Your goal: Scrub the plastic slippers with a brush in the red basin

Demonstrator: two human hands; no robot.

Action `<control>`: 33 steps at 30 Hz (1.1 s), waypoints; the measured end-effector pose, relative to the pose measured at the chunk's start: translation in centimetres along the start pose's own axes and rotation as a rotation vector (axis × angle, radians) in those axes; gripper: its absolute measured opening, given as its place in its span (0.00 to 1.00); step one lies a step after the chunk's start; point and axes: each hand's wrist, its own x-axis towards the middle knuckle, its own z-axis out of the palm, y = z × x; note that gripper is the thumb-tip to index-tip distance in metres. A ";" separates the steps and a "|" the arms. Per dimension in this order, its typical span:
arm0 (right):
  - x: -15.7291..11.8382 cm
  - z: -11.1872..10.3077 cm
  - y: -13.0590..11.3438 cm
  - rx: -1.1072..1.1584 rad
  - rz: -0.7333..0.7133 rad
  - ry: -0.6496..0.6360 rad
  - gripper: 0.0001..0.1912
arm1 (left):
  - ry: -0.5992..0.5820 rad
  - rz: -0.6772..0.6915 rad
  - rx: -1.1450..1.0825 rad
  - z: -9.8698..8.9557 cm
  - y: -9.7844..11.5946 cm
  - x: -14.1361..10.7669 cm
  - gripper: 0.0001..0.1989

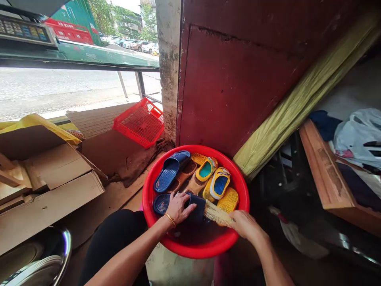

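The left hand [178, 208] reaches in from the lower left, with a gold bangle [170, 219] on its wrist. Its fingers spread and curl down, gripping a dark blue slipper [195, 207] in the near half of the basin. The right hand [245, 225] comes in from the lower right, closed around a scrub brush [216, 213], and the pale bristles meet the slipper's strap.

The round red basin [246, 198] sits just beyond a dark trouser leg [113, 238], with dark water [193, 234] along its near edge. Beyond the hands it holds one more dark blue slipper [172, 171] by the far left rim, two yellow-and-blue slippers [206, 169] toward the far right rim, and two tan-soled slippers [188, 178] between them. A yellow ribbed piece [228, 200] lies by the right rim; what it is, I cannot tell.

Outside the basin are one brown cloth [139, 159], one red plastic crate [139, 123], one cardboard box [50, 174], one steel pot [32, 258], one maroon metal panel [226, 87], and one white plastic bag [357, 135] on a wooden board [324, 167].
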 end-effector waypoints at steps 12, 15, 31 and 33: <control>-1.2 0.0 -1.8 -0.084 -0.128 -0.020 0.14 | 0.040 -0.007 0.056 1.4 -1.0 0.9 0.19; -0.5 0.7 -3.5 -0.089 -0.174 -0.009 0.13 | 0.023 0.009 0.073 1.3 -1.2 0.7 0.19; -1.4 -1.0 3.7 0.026 -0.042 0.080 0.11 | -0.155 0.118 0.029 -3.8 -3.2 0.9 0.42; -1.0 -0.3 3.6 0.060 -0.093 0.073 0.12 | -0.211 0.080 0.116 -4.3 -3.6 0.4 0.49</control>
